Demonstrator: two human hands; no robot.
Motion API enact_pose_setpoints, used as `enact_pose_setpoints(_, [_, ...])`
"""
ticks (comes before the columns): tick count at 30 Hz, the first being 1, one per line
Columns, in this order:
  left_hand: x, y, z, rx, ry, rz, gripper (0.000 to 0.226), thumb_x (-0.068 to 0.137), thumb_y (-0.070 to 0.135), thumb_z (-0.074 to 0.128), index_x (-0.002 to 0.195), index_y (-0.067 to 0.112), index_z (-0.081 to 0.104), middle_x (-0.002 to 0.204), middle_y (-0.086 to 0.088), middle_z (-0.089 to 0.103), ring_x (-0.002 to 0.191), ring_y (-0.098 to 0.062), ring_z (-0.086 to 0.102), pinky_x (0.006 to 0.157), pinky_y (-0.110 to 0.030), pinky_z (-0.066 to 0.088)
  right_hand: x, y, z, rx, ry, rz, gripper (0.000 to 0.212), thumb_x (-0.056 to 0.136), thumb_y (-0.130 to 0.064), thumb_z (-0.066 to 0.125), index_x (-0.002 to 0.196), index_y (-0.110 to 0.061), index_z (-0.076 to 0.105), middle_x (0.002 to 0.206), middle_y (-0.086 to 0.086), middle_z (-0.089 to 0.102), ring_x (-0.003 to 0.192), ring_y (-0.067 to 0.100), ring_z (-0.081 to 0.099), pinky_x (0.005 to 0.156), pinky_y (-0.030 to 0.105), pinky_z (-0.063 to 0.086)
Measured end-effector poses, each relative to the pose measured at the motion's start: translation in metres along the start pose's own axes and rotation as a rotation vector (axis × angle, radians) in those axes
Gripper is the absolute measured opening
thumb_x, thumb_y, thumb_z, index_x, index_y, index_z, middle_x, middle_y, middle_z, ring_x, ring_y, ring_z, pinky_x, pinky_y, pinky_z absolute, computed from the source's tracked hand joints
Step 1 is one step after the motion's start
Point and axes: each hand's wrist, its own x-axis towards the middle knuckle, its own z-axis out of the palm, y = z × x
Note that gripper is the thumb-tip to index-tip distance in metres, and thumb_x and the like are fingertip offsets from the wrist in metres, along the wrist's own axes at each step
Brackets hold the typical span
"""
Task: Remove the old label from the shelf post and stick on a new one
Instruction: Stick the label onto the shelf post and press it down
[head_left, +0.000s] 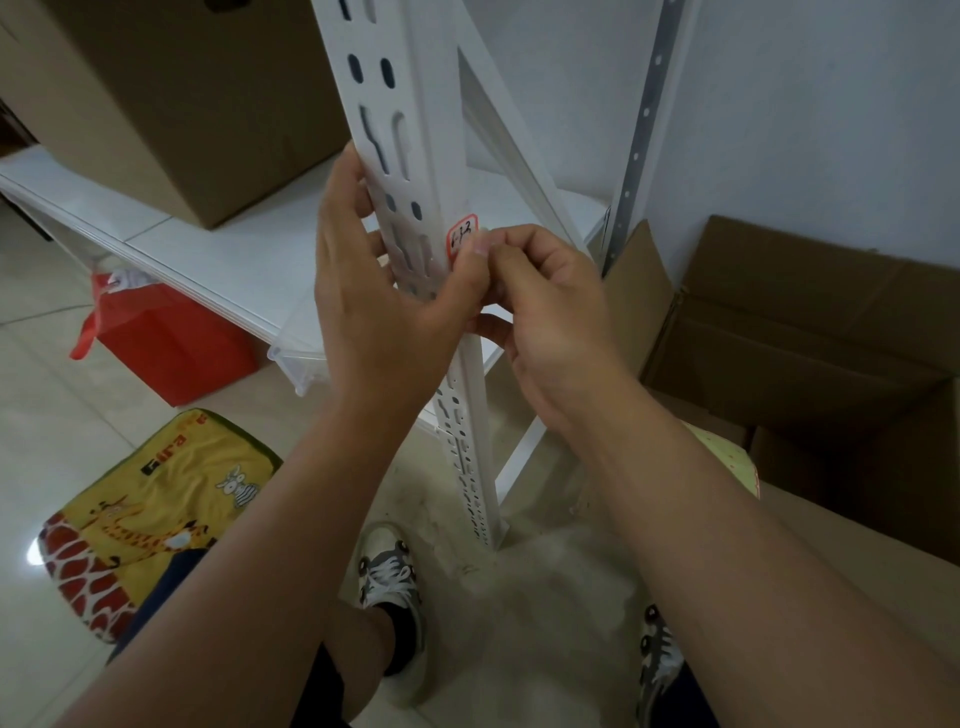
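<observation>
One label (461, 234) — red-bordered, handwritten — sits on the white shelf post (410, 171), whether old or new I cannot tell. The left hand (384, 291) curls round the post, thumb pressing the label's lower edge; the right hand (545, 306) pinches its side. Two cardboard boxes: the open box (810, 332) at right shows no contents I can make out; the shelf box (171, 98) is shut.

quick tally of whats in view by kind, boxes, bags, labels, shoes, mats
cardboard boxes: 2, one on the shelf, one open on the floor
red bag: 1
label on the shelf post: 1
shoes: 2
giraffe mat: 1
total: 7
</observation>
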Motion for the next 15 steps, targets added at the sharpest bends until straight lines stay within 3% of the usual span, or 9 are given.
enact_pose_setpoints(6, [0.004, 0.001, 0.001, 0.030, 0.024, -0.023, 0.079, 0.086, 0.047, 0.070, 0.141, 0.002, 0.037, 0.126, -0.013, 0.054, 0.104, -0.025, 0.064, 0.077, -0.039, 0.060, 0.002, 0.001, -0.002, -0.027, 0.045, 0.003, 0.020, 0.094, -0.016, 0.060, 0.078, -0.005, 0.058, 0.063, 0.003, 0.062, 0.060, 0.014, 0.060, 0.066, 0.033, 0.058])
enact_pose_setpoints(15, [0.012, 0.002, -0.003, 0.157, -0.024, 0.042, 0.074, 0.085, 0.048, 0.067, 0.132, -0.006, 0.044, 0.120, -0.017, 0.057, 0.103, -0.029, 0.065, 0.079, -0.041, 0.060, 0.000, 0.003, -0.007, -0.037, 0.061, 0.051, 0.014, 0.095, -0.012, 0.056, 0.087, -0.002, 0.060, 0.064, 0.004, 0.061, 0.059, 0.014, 0.060, 0.062, 0.026, 0.056])
